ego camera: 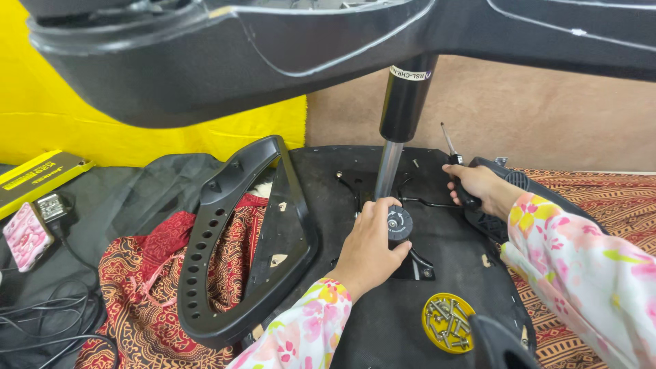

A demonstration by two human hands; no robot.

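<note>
An office chair lies upside down, its black seat underside [451, 246] facing up. A chrome and black gas cylinder [398, 130] rises from the seat's mechanism to the black star base [205, 61] overhead. My left hand [367, 249] grips a round black knob [400, 223] at the foot of the cylinder. Further right, my right hand [475, 186] holds a black-handled screwdriver [456, 167] with its tip pointing up, above the seat's far edge. A black armrest [239, 239] is attached at the seat's left side.
A yellow lid [447, 322] holding several screws rests on the seat near me. Red patterned cloth [147, 287] and black fabric lie to the left, with cables, a pink phone [26, 236] and a yellow box [37, 175]. A patterned mat [601, 195] lies at right.
</note>
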